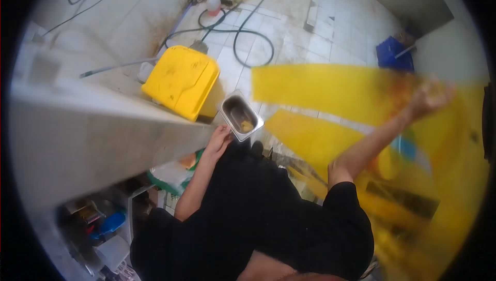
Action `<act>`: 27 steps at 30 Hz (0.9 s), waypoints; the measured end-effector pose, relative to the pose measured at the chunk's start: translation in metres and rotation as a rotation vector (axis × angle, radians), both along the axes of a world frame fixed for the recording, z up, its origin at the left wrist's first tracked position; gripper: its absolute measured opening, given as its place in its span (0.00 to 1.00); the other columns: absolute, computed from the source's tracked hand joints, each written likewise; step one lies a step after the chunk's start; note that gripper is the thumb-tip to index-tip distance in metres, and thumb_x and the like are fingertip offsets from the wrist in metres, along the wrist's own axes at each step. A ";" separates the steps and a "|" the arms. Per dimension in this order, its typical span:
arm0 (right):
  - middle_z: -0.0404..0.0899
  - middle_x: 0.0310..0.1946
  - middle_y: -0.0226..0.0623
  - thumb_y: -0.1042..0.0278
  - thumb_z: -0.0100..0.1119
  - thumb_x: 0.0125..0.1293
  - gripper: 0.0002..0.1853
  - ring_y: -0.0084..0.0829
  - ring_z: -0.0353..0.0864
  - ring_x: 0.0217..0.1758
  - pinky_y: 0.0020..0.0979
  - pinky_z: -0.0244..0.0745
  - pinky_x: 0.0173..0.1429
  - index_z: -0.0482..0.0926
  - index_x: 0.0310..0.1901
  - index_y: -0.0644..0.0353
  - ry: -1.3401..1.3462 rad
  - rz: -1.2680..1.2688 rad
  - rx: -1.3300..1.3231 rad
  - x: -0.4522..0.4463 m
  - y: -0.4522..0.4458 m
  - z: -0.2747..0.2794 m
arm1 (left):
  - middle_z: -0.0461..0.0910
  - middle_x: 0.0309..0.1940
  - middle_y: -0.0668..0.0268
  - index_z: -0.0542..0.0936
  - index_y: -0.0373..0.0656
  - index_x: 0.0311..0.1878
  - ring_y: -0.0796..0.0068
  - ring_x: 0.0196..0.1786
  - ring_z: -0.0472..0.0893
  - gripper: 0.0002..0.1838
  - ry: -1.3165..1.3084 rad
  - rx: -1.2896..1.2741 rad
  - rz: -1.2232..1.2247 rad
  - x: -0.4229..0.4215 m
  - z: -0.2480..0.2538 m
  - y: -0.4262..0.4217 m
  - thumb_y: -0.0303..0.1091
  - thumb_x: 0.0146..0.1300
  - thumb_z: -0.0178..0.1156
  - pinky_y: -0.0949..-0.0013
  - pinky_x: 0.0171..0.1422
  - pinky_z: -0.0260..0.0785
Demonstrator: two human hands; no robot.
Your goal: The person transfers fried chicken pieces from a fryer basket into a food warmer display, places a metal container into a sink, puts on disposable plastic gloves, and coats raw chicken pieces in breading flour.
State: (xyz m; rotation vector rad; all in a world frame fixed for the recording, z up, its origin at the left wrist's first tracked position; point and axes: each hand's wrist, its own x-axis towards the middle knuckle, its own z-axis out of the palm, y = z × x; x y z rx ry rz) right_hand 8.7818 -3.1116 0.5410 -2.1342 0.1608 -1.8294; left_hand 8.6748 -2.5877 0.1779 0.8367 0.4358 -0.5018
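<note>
My left hand (220, 139) grips the near left rim of a small steel food pan (227, 109) held in front of my body. A lump of yellowish food (247, 126) lies at the pan's near end. My right hand (430, 99) is stretched far out to the right, blurred, against the translucent yellow plastic strip curtain (320, 87). Its fingers look apart, and the strips swing out across the right side of the view.
A yellow bin (181, 80) with a lid stands beyond the pan. A green hose (271, 48) curls over the tiled floor (315, 48). A blue container (393, 54) is at the far right. Along my left runs a counter (111, 136), with shelved items and a blue object (112, 223) below.
</note>
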 end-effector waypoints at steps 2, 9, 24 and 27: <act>0.77 0.57 0.44 0.70 0.59 0.71 0.19 0.38 0.77 0.61 0.33 0.74 0.63 0.72 0.61 0.65 -0.093 -0.105 0.018 0.032 -0.045 -0.008 | 0.79 0.44 0.70 0.72 0.50 0.44 0.76 0.48 0.77 0.03 -0.028 0.003 0.029 0.054 0.004 -0.021 0.36 0.74 0.55 0.65 0.57 0.69; 0.76 0.56 0.45 0.71 0.58 0.72 0.19 0.36 0.79 0.57 0.32 0.75 0.62 0.71 0.61 0.67 0.000 -0.291 0.095 0.211 -0.157 -0.112 | 0.77 0.44 0.74 0.73 0.53 0.43 0.76 0.50 0.76 0.03 -0.057 0.164 0.089 0.326 -0.023 -0.098 0.36 0.73 0.57 0.61 0.63 0.65; 0.82 0.40 0.41 0.54 0.49 0.74 0.20 0.36 0.80 0.42 0.37 0.76 0.48 0.79 0.52 0.62 1.625 0.005 1.398 0.372 -0.034 -0.551 | 0.75 0.47 0.76 0.74 0.51 0.52 0.82 0.51 0.72 0.11 -0.142 0.340 -0.187 1.016 -0.065 -0.310 0.43 0.72 0.56 0.65 0.56 0.63; 0.81 0.38 0.38 0.53 0.49 0.74 0.19 0.33 0.79 0.40 0.35 0.76 0.45 0.79 0.50 0.60 1.639 0.025 1.510 0.495 -0.089 -0.567 | 0.76 0.48 0.75 0.74 0.52 0.46 0.80 0.54 0.72 0.04 -0.163 0.261 -0.168 1.127 -0.053 -0.369 0.38 0.73 0.55 0.64 0.60 0.62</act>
